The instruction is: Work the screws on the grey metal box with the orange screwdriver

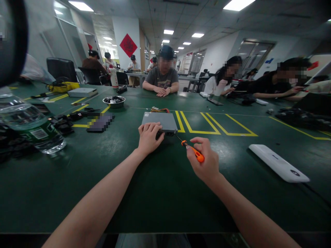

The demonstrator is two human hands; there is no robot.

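A flat grey metal power supply with a bundle of coloured wires at its far side lies on the green table. My left hand grips its near left corner, fingers over the top and thumb at the front face. In my right hand is a screwdriver with an orange and black handle, held between thumb and fingers. Its thin shaft points up and left to the near right corner of the power supply. Whether the tip sits in a screw is too small to tell.
Left stand a large water bottle, a dark phone and a metal bowl of small dark parts. A white power bank with a cable lies right. Yellow tape marks the table. A person sits opposite.
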